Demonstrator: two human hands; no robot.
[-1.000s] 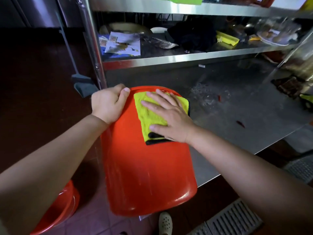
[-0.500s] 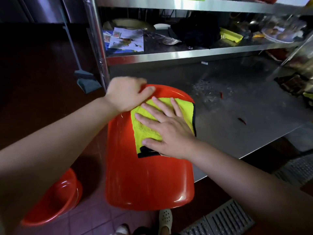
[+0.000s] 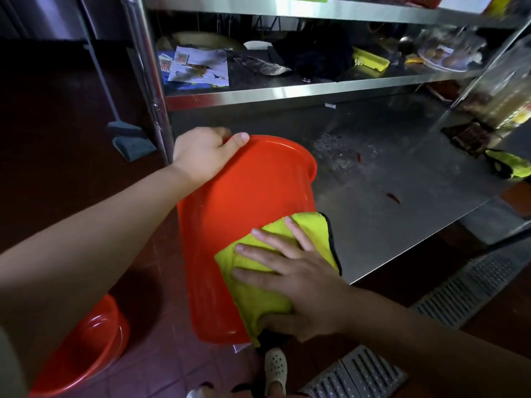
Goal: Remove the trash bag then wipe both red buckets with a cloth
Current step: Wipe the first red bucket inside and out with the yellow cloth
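A red bucket (image 3: 230, 214) lies on its side at the left front corner of a steel table (image 3: 388, 202), its base overhanging the edge toward me. My left hand (image 3: 201, 156) grips its far rim, thumb on the outside wall. My right hand (image 3: 293, 280) lies flat with spread fingers on a yellow-green cloth with black trim (image 3: 258, 282), pressing it against the bucket's near right side by the base. A second red bucket (image 3: 83, 349) stands on the floor at lower left, partly hidden by my left arm.
A steel shelf (image 3: 301, 90) above the table holds papers, a dark cloth and a yellow tray. Another yellow-green cloth (image 3: 508, 165) lies at the table's right edge. A dustpan (image 3: 129, 139) leans by the rack post. Floor drain grates (image 3: 459, 288) run at lower right, near my shoes.
My right hand slid the cloth down the bucket's side from near the rim toward the base. My left hand shifted further along the rim, and the bucket turned slightly.
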